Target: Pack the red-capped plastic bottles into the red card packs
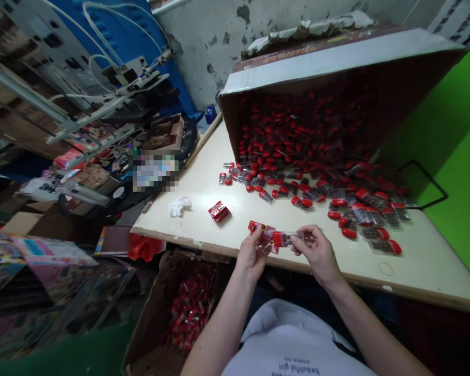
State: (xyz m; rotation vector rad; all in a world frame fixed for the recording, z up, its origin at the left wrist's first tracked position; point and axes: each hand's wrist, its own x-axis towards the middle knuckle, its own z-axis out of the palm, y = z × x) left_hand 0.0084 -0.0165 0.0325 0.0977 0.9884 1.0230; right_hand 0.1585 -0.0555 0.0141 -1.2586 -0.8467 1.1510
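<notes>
Head view: left hand (254, 254) grips red packet (259, 230), right hand (315, 251) pinches clear red-capped pack (285, 239); more packs (317, 194) spill from tipped box (337, 60) onto table (415, 271).

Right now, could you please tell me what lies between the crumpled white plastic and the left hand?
A red foil packet lies there on the cream tabletop, as the head view shows.
</notes>
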